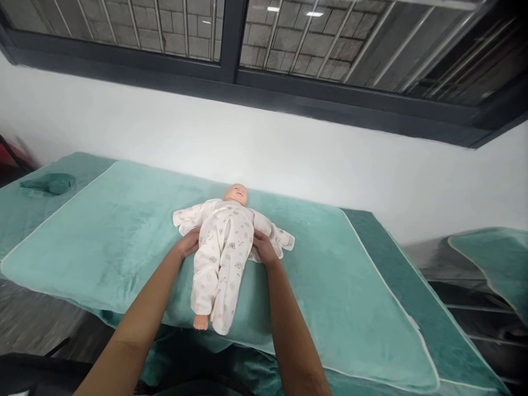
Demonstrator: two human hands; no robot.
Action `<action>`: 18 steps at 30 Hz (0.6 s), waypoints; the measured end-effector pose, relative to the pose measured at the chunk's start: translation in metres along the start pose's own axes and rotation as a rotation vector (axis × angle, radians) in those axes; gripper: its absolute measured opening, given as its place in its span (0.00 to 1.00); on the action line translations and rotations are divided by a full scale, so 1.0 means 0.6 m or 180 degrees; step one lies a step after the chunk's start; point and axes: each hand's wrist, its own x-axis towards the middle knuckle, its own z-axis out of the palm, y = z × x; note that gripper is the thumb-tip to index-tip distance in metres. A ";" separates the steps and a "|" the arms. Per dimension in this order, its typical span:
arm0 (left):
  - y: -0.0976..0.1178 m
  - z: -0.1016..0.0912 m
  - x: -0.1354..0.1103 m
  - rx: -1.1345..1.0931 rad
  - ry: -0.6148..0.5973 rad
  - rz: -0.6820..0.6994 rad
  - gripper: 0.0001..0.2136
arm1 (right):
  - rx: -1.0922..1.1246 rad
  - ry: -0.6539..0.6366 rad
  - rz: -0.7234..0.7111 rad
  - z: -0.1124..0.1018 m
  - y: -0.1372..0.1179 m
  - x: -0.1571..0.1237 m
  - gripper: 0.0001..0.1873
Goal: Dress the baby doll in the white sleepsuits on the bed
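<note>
A baby doll (236,193) lies on its back, its head toward the wall. It wears a white patterned baby top (270,225) with sleeves spread out to both sides; no doll hands show at the cuffs. Matching baby trousers (225,242) cover its front up to the chest. One bare doll foot (201,322) sticks out of a trouser leg; the other leg end covers its foot. My left hand (190,242) is closed at the left side of the trousers, fingertips partly hidden by cloth. Opposite it, my right hand (263,247) grips their right side, fingers partly tucked under.
A light green plush cover (124,231) lies over a padded bed beside a white wall (268,148). Toward the left end is a dark green face hole (51,184). Another green-covered bed (495,253) stands at the right. A dark-framed window (235,41) with bars is above.
</note>
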 end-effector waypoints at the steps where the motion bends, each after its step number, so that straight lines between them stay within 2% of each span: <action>1: 0.000 -0.001 0.000 0.0004 0.0010 -0.0014 0.25 | 0.0030 -0.0020 -0.0003 0.001 0.000 0.000 0.17; 11: 0.008 -0.001 -0.003 0.0155 0.0139 0.0015 0.22 | 0.0143 -0.0358 0.0109 -0.010 -0.003 0.005 0.22; 18: 0.007 0.003 -0.003 0.0064 0.0041 -0.0024 0.24 | 0.0084 -0.0365 0.0078 -0.014 0.001 0.003 0.21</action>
